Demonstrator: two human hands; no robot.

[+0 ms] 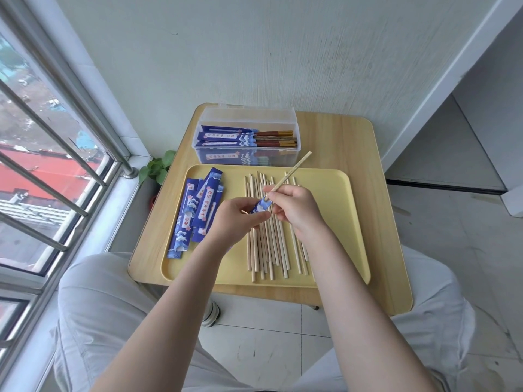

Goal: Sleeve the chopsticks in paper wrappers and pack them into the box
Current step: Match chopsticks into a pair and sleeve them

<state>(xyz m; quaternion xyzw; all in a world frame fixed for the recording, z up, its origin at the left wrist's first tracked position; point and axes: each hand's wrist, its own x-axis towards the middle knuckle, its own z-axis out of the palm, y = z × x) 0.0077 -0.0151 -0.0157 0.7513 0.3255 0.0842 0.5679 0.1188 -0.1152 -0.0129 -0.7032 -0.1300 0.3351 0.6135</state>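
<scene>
chopsticks (pixel 270 239) lie loose on the right of the yellow tray (pixel 352 222), spare wrappers (pixel 195 213) on its left. the left hand (pixel 236 219) grips a blue wrapper (pixel 261 207); the right hand (pixel 297 209) pinches one chopstick (pixel 293 171) with its tip at the wrapper's mouth. sleeving is in hand; next it likely needs a straight push in, then placing in the clear box (pixel 246 137) at the far side.

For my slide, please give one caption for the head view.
Right hand feeds chopsticks into a blue wrapper held by left hand.
</scene>
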